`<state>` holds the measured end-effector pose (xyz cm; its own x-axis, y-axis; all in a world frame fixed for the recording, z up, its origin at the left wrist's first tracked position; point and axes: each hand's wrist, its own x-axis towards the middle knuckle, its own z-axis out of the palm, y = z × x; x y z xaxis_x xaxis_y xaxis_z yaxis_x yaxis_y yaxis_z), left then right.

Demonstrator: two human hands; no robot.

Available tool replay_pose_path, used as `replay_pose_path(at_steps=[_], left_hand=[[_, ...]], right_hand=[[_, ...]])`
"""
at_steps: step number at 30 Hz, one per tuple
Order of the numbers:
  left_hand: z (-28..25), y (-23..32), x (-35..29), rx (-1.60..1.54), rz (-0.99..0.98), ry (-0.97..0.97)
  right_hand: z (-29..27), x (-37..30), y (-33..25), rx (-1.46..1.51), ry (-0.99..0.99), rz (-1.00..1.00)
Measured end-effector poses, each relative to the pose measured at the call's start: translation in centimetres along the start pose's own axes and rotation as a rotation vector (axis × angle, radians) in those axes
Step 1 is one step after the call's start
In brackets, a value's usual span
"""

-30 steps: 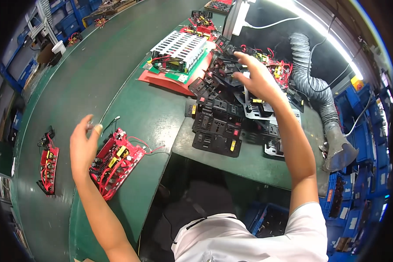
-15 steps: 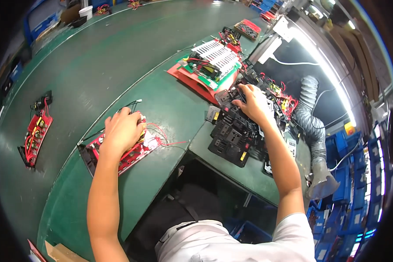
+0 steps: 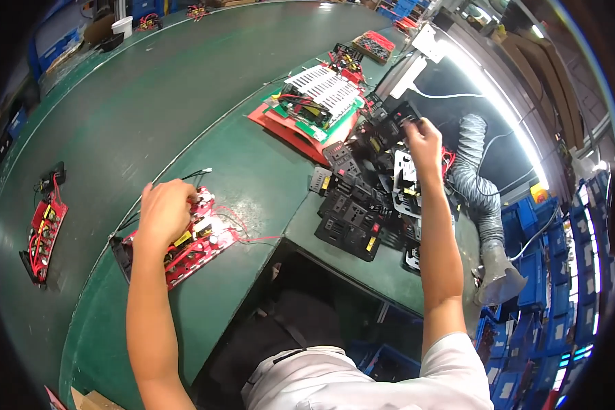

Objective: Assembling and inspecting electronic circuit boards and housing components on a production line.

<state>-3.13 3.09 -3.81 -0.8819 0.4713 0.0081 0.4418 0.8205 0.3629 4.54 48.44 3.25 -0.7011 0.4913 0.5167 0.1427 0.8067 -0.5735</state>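
A red circuit board [image 3: 207, 247], carrying yellow parts and thin red wires, lies on the green bench at left. My left hand [image 3: 165, 210] is over its far left part, fingers curled down and closed on it; the fingertips are partly hidden. At right, my right hand [image 3: 424, 142] pinches the edge of a black plastic panel [image 3: 391, 128], raised and tilted above a heap of similar panels. This heap of black panels [image 3: 350, 222] has openings and small yellow labels. Silver metal plates [image 3: 404, 179] show beside it, below my right wrist.
Behind the heap, a red holder [image 3: 287, 139] bears a green board with a white slotted cover. Another red board [image 3: 46, 232] lies far left. A red box of small parts [image 3: 374, 46] stands farther back. A grey flexible duct [image 3: 473, 154] and bright tube lamp [image 3: 499, 102] border the right side.
My right hand has lifted a black panel from the heap and moved to the right. My left hand has shifted slightly left, its fingers more curled. The whole view has shifted slightly.
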Motion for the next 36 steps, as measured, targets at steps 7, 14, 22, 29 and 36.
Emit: replay_pose_path(at_steps=[7, 14, 22, 29, 36], left_hand=[[-2.1, 0.9, -1.1, -0.287, 0.186, 0.352], [-2.5, 4.6, -1.3, -1.209, 0.116, -0.007], [-4.9, 1.2, -1.5, -0.891, 0.157, 0.392], [-4.9, 2.7, -1.0, -0.545, 0.470, 0.493], [-4.3, 2.8, -0.8, -0.606, 0.213, 0.612]], right_hand=[[1.7, -4.2, -7.1, 1.195, -0.274, 0.251], [9.5, -9.6, -13.9, 1.333, -0.618, 0.314], [10.2, -10.6, -14.8, 1.373, -1.170, 0.130], [11.5, -11.6, -16.3, 0.945, -1.289, 0.118], [16.7, -12.1, -14.6, 1.339, -1.011, 0.540]])
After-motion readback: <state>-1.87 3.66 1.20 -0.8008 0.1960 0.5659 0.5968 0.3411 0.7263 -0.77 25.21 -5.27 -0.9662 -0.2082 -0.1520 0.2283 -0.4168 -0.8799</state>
